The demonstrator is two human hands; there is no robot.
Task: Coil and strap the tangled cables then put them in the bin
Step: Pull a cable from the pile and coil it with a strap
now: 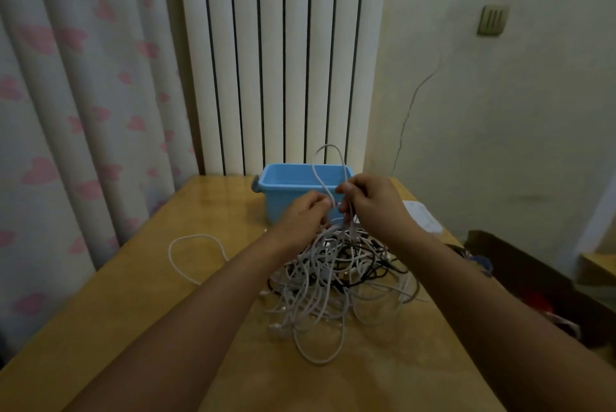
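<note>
White cable (328, 158) loop pinched by left hand (305, 215) and right hand (370, 201), both grips above tangle (336, 278), before blue bin (286, 185).

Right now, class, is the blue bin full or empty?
Seemingly empty: the blue bin shows only bare inner wall; the cables lie tangled on the table.

Tangled white and black cables (336, 275) lying heaped on table, one white loop (328, 158) sticking up above pile; open blue bin (276, 185) standing upright just behind
</note>
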